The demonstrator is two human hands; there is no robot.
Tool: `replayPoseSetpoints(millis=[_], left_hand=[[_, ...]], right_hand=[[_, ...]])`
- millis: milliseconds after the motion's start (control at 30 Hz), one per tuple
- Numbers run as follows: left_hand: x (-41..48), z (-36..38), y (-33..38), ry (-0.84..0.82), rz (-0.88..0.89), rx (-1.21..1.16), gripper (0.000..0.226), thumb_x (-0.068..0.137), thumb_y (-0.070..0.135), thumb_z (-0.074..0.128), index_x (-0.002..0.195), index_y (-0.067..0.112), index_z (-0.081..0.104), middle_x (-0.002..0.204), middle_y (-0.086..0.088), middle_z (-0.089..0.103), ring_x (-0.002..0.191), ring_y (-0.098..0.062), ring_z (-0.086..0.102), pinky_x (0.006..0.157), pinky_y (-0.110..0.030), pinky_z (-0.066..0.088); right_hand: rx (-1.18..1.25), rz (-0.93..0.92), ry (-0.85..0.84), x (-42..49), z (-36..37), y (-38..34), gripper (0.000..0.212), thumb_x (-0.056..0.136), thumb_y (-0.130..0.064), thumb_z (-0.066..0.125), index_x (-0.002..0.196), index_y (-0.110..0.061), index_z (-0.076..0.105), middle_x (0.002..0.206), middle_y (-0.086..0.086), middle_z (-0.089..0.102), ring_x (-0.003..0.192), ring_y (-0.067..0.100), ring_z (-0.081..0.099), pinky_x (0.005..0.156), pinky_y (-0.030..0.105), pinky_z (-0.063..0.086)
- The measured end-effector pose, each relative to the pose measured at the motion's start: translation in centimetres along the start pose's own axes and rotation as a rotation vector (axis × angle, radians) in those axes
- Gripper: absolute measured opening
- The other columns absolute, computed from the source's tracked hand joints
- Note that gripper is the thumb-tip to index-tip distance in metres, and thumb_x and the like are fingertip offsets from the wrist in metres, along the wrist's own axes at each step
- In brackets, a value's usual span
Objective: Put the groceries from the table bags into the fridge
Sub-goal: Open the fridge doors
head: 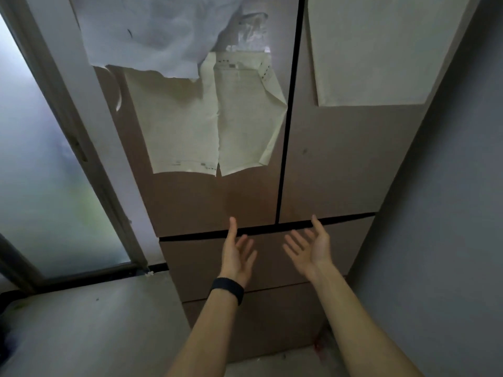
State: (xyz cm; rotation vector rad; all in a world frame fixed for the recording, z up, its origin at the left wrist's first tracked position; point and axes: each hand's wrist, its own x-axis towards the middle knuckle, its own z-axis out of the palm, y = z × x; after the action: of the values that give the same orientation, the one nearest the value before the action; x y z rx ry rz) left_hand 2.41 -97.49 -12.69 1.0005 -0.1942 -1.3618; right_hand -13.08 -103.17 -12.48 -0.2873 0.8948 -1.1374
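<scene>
Fridge (326,170) stood directly ahead of me in the head view, both upper doors and the drawers below shut. Pale paper sheets (206,121) hung on the left door; another sheet (375,50) covered the right door's top. My left hand (236,254), with a black wristband (228,289), and my right hand (310,248) were raised before the top drawer's upper edge, palms facing each other, fingers spread and empty. No groceries were visible.

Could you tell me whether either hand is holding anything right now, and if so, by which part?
Nothing is held: the left hand and right hand are both open and empty before the closed fridge.
</scene>
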Motion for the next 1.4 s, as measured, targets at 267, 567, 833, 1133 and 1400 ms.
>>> replayPoseSetpoints(millis=[267,567,833,1133,1400], left_hand=[[5.6,4.0,-0.3,0.023,-0.029,-0.455,0.114,0.066,0.065,0.080,0.156,0.023,0.024,0.158,-0.010,0.029,0.142,-0.024,0.037,0.117,-0.041,0.034],[6.6,5.4,-1.8,0.075,0.064,-0.374,0.113,0.062,0.060,0.081,0.153,0.017,0.030,0.151,-0.008,0.043,0.139,-0.022,0.041,0.115,-0.039,0.037],[4.9,5.5,-1.3,0.088,0.138,-0.212,0.102,0.068,0.063,0.076,0.148,0.010,0.040,0.142,-0.005,0.055,0.125,-0.019,0.056,0.099,-0.035,0.052],[-0.1,1.5,-2.9,0.163,0.120,-0.139,0.105,0.073,0.067,0.071,0.149,0.004,0.036,0.150,-0.009,0.046,0.123,-0.021,0.055,0.103,-0.040,0.048],[-6.9,-3.5,-2.4,0.106,0.169,-0.044,0.069,0.082,0.051,0.070,0.133,0.008,0.056,0.139,-0.021,0.056,0.129,-0.037,0.053,0.112,-0.047,0.041]], right_hand=[[0.264,0.022,-0.020,6.0,2.8,-1.1,0.110,0.062,-0.044,0.093,0.153,-0.020,0.034,0.124,0.013,0.055,0.119,0.030,0.053,0.114,0.049,0.037],[0.320,-0.042,-0.023,7.2,3.6,0.9,0.090,0.061,-0.049,0.095,0.133,-0.013,0.056,0.127,0.014,0.063,0.117,0.029,0.060,0.107,0.049,0.047],[0.209,-0.046,0.013,5.3,2.6,-0.3,0.076,0.059,-0.046,0.094,0.114,-0.010,0.056,0.115,0.016,0.066,0.104,0.028,0.064,0.096,0.052,0.055],[0.108,0.036,-0.013,1.1,-3.5,-1.9,0.086,0.060,-0.047,0.092,0.128,-0.008,0.057,0.119,0.017,0.070,0.114,0.033,0.064,0.083,0.049,0.060],[0.071,0.082,-0.030,-4.6,-8.8,-5.6,0.080,0.077,-0.045,0.081,0.142,-0.011,0.050,0.137,0.018,0.058,0.124,0.033,0.058,0.103,0.050,0.050]])
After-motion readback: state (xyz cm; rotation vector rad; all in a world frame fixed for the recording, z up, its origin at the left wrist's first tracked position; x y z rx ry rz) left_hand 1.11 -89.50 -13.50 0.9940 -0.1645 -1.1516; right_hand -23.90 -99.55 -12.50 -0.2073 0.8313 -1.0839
